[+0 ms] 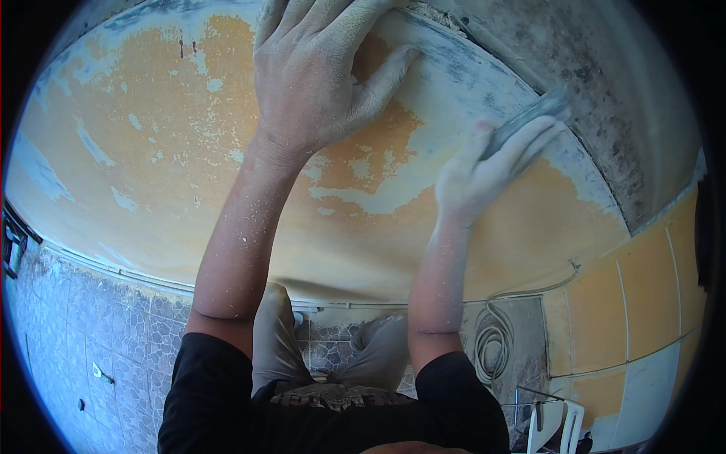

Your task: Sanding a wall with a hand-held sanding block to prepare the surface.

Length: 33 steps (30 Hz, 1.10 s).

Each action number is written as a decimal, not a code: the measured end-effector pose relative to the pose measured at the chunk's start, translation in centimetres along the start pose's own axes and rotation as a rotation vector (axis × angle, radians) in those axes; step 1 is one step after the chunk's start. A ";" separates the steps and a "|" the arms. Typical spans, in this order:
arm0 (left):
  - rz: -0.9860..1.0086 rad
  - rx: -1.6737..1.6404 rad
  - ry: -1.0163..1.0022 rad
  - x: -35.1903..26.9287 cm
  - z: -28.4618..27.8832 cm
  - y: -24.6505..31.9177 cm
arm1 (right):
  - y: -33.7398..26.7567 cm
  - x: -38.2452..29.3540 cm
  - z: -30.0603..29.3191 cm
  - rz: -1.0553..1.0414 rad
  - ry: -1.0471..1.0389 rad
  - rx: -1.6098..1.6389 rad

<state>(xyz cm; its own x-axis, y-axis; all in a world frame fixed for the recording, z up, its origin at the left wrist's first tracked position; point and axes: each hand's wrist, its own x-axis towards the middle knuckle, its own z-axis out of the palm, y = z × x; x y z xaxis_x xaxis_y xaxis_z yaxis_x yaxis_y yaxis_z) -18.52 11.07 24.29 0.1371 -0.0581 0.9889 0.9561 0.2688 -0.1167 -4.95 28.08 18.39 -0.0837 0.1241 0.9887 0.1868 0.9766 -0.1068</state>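
Observation:
My left hand (312, 74), coated in pale dust, rests with its fingers apart on a wall (170, 119). The wall's orange paint is worn through in whitish patches. My right hand (482, 164) grips a flat grey block (530, 116), which looks like a sanding block; motion blurs it. The block lies against the whitened strip near the wall's upper right edge, beside a rough, mottled grey surface (590, 102). The tips of my left fingers run out of the top of the view.
Below right, a coiled hose (494, 352) lies by orange panels (595, 306). A white plastic chair (570, 425) stands nearer. A small scraper-like tool (101, 373) and a small dark object (81, 404) lie on the stone-patterned tiles (130, 352) at left.

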 end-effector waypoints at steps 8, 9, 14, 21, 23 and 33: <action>0.019 -0.025 0.047 -0.1 0.7 0.3 | 1.6 -23.9 1.1 -0.073 -0.245 0.024; 0.007 0.007 0.002 -0.1 0.3 0.2 | 1.5 -21.7 0.6 -0.063 -0.291 0.087; 0.025 -0.003 0.059 -0.5 0.4 -0.5 | 0.3 0.7 0.1 -0.038 -0.029 0.156; 0.043 -0.046 0.083 -0.2 1.1 0.0 | -0.1 -21.6 2.4 -0.045 -0.157 -0.002; 0.041 -0.024 0.081 -0.3 1.5 0.2 | 1.2 -30.4 1.3 -0.116 -0.371 -0.031; 0.114 0.023 0.083 -0.4 0.7 -0.5 | 0.7 -1.2 1.3 -0.012 0.038 0.069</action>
<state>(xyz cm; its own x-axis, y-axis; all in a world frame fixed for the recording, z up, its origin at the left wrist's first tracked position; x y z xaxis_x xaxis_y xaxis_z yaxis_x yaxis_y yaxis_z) -19.21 11.64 24.06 0.2661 -0.1048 0.9582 0.9270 0.3002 -0.2247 -5.98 28.88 16.98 -0.0480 0.1069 0.9931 0.1180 0.9879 -0.1007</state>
